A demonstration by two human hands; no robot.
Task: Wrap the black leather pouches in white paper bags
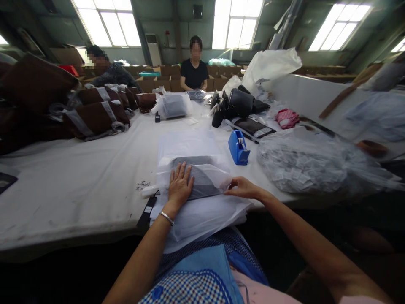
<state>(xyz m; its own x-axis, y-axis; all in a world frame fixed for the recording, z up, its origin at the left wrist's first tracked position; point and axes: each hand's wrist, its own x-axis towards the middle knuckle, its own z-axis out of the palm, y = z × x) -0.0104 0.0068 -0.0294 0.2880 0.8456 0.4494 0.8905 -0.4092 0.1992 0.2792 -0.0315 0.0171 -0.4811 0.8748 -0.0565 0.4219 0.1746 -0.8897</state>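
Observation:
My left hand lies flat with its fingers stretched out, pressing on a flat grey cloth-like item. Thin white tissue paper partly covers that item. At the item's right side, my right hand pinches the edge of the tissue paper between thumb and fingers. More white sheets lie underneath and hang over the table's front edge. A black tag sticks out at the left of the stack, beside a small white roll-like thing.
A blue tape dispenser stands right of the stack. Further right lies a clear bag of small packets. Brown bags are piled at left, black bags at the back. A person faces me across the white table; another person is at left.

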